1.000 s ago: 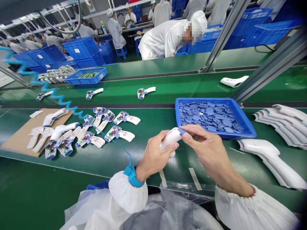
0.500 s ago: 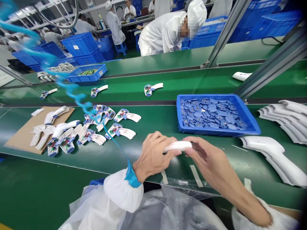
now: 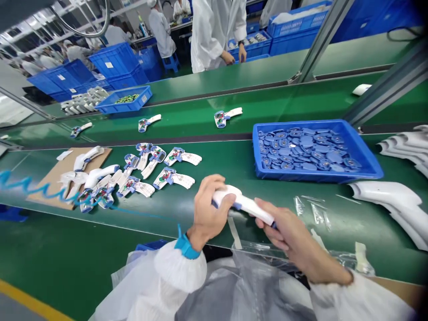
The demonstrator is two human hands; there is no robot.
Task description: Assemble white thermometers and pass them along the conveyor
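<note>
The left hand (image 3: 209,211) is wrapped around the fat end of the white gun-shaped thing (image 3: 246,203) and the right hand (image 3: 289,229) pinches its handle, probably for steadiness, above the green table (image 3: 220,162).

From where I stand, a yellow stripe (image 3: 30,301) edges the green floor (image 3: 76,258) at near left. Past the long green counter (image 3: 180,84), blue crates (image 3: 110,62) stand stacked, a blue stool (image 3: 171,63) nearby. Metal posts (image 3: 323,42) slant at right; light glosses the green worktop (image 3: 227,162).
</note>
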